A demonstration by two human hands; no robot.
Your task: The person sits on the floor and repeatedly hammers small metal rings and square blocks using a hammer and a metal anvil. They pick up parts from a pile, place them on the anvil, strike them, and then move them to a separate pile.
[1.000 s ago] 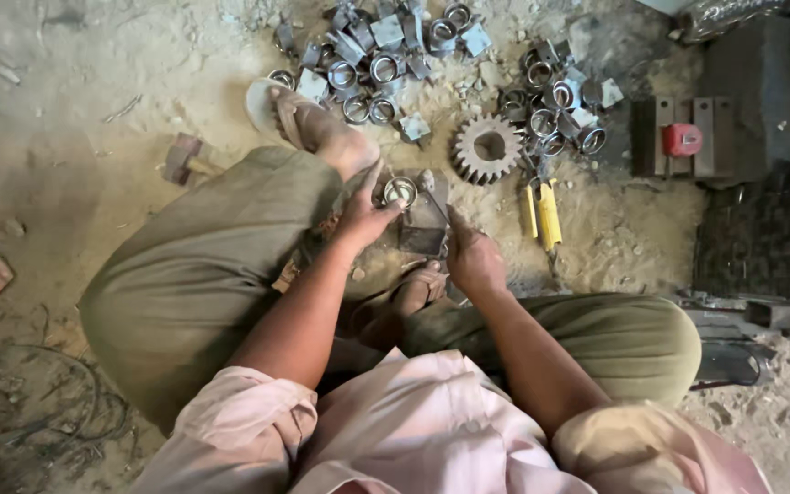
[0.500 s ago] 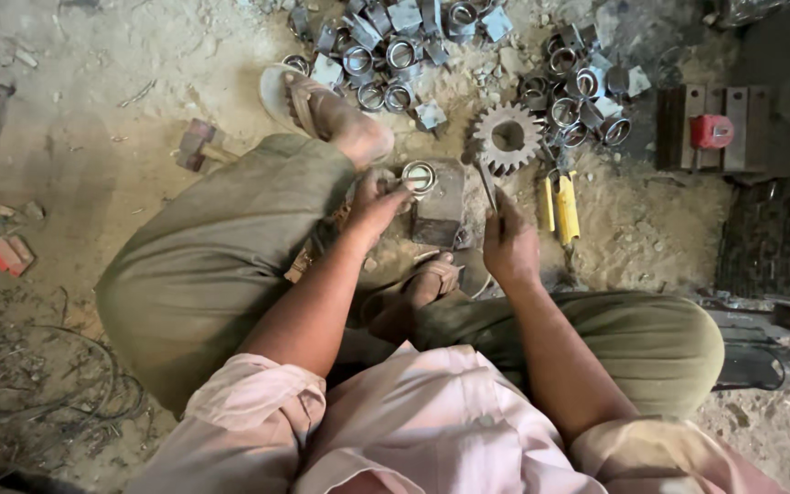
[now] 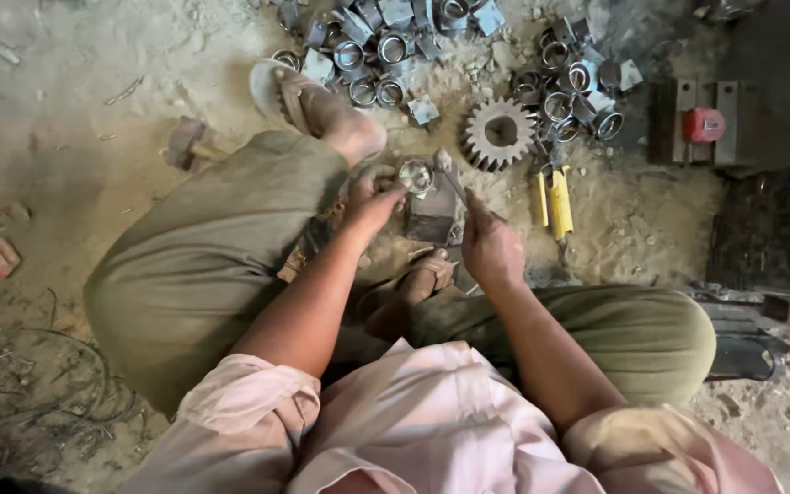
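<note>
Left hand [image 3: 372,197] gripped metal ring [image 3: 416,176] on steel block [image 3: 432,215]. Right hand [image 3: 491,247] clenched around small hammer [image 3: 450,178]; gear [image 3: 500,134] at 1 o'clock.

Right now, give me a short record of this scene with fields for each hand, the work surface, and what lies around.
left hand: left hand holds a metal ring on top of a metal block
right hand: right hand grips a thin tool angled toward the ring
surface: dusty ground, person seated
nearby: gear wheel, yellow-handled pliers, pile of metal rings beyond the sandalled foot
</note>
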